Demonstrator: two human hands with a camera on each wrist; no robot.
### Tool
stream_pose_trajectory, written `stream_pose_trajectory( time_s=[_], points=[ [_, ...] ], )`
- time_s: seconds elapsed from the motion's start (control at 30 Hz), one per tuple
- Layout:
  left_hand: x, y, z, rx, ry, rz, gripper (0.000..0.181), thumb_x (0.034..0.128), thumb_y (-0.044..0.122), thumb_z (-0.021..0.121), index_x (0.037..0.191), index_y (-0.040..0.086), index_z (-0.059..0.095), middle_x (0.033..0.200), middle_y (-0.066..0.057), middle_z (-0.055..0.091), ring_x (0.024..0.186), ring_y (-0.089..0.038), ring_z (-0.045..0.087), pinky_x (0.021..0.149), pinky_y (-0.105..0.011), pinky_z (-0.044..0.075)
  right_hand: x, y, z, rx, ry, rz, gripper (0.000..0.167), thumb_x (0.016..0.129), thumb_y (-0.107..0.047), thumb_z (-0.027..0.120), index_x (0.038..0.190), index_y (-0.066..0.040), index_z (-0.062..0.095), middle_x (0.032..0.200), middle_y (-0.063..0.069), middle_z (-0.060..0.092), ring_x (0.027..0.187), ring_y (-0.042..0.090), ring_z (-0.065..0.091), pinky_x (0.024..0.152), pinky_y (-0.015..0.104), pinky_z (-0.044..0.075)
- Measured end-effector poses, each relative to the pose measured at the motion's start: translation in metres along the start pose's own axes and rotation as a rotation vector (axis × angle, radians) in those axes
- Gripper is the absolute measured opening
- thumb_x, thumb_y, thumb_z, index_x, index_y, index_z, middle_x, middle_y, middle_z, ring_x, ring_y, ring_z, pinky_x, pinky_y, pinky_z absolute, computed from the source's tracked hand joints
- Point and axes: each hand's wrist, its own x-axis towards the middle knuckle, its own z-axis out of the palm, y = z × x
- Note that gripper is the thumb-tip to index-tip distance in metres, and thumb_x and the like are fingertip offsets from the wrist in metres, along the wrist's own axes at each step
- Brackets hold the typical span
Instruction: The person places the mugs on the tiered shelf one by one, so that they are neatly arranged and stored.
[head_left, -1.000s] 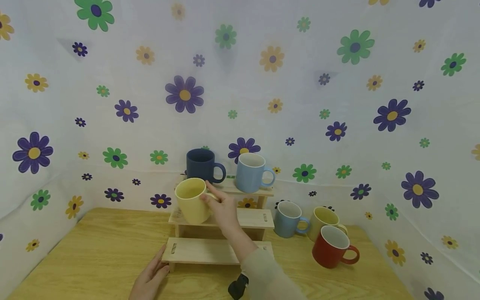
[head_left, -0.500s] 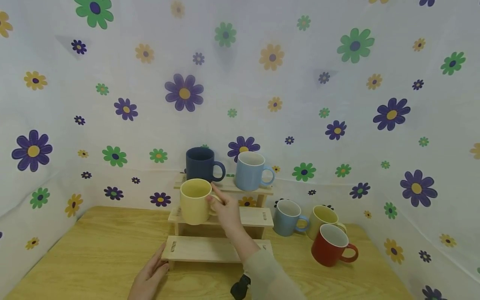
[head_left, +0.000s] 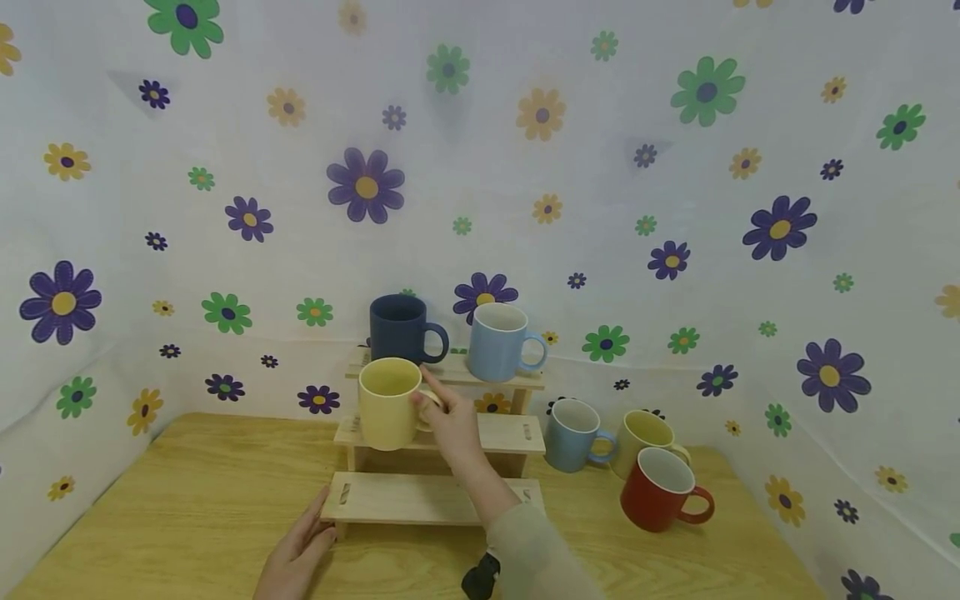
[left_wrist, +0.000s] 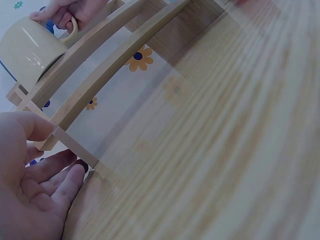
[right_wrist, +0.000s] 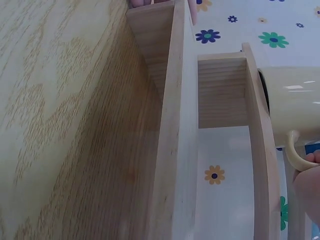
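A pale yellow mug stands upright at the left end of the middle step of a wooden three-step rack. My right hand pinches its handle, at the mug's right side; the right wrist view also has the handle between the fingers. Down at the rack's lower left corner, my left hand grips the end of the bottom step. The left wrist view has this hand with bent fingers around that end. On the top step are a dark blue mug and a light blue mug.
Right of the rack, on the wooden table, stand another light blue mug, another yellow mug and a red mug. A black object is beside the right sleeve. Flower-patterned cloth hangs behind.
The yellow mug in my right hand has shifted slightly right and gone from tilted to upright on the middle step. My left hand has stayed at the rack's corner.
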Motion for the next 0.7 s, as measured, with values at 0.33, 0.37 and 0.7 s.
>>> stream_pose_trajectory(
  time_s=[0.33,0.37,0.7],
  points=[
    [0.001,0.000,0.001,-0.009,-0.006,0.000,0.062,0.0985,0.016,0.051,0.153,0.012,0.023,0.131,-0.025,0.053,0.119,-0.036,0.052,0.099,-0.054,0.040,-0.005,-0.006,-0.014,-0.125,-0.075,0.001,0.048,0.093,-0.019,0.063,0.139,-0.010,0.052,0.110,0.013,0.063,0.086,0.015,0.052,0.067,0.025,0.049],
    [0.000,0.000,0.001,-0.009,-0.007,-0.002,0.061,0.0986,0.016,0.051,0.153,0.013,0.023,0.131,-0.025,0.053,0.119,-0.036,0.052,0.099,-0.053,0.041,-0.007,-0.006,-0.016,-0.141,-0.077,-0.015,0.049,0.093,-0.017,0.063,0.139,-0.009,0.051,0.110,0.015,0.062,0.088,0.016,0.053,0.071,0.026,0.050],
    [0.000,0.000,0.001,-0.036,-0.002,0.005,0.061,0.0983,0.014,0.049,0.153,0.016,0.023,0.136,-0.026,0.049,0.121,-0.035,0.051,0.099,-0.048,0.043,-0.030,-0.002,-0.042,-0.175,-0.059,-0.120,0.052,0.089,-0.010,0.067,0.137,-0.001,0.051,0.125,0.020,0.051,0.115,0.036,0.050,0.098,0.050,0.043]
  ],
)
